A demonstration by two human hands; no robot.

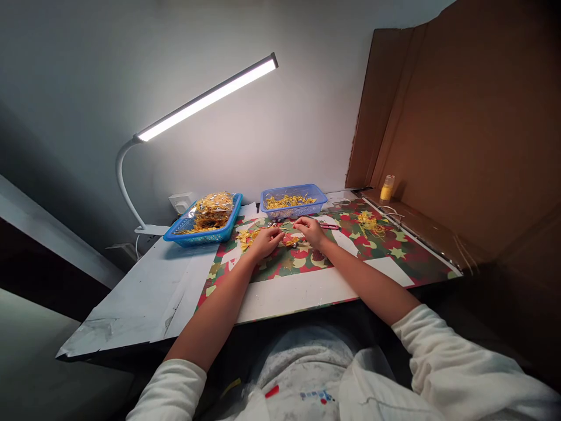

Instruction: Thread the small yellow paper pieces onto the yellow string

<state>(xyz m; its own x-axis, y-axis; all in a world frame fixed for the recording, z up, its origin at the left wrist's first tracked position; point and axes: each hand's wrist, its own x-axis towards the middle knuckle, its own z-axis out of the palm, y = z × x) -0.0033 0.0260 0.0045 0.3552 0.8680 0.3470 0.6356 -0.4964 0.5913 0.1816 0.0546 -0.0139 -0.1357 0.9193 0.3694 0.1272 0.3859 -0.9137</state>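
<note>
My left hand (265, 243) is over the patterned table cover, its thumb and fingers closed in a pinch. Just right of it and a little farther back, my right hand (310, 232) pinches too. Whatever sits between the fingertips is too small to make out. Yellow ribbon pieces (246, 238) lie left of my left hand. A small yellow ribbon piece (291, 241) rests between the two hands. Beyond the fingers is a small cluster of shiny round beads or bells (274, 223). A pink-handled tool (329, 227) lies beside my right hand, partly hidden by it.
A blue basket (199, 237) with bagged yellow pieces stands at the left. A lilac basket (293, 189) of yellow pieces is at the back. Yellow threads (371, 224) lie right, near a yellow-filled bottle (387, 189). A lit lamp (210, 99) hangs above; cardboard (464, 128) walls the right side.
</note>
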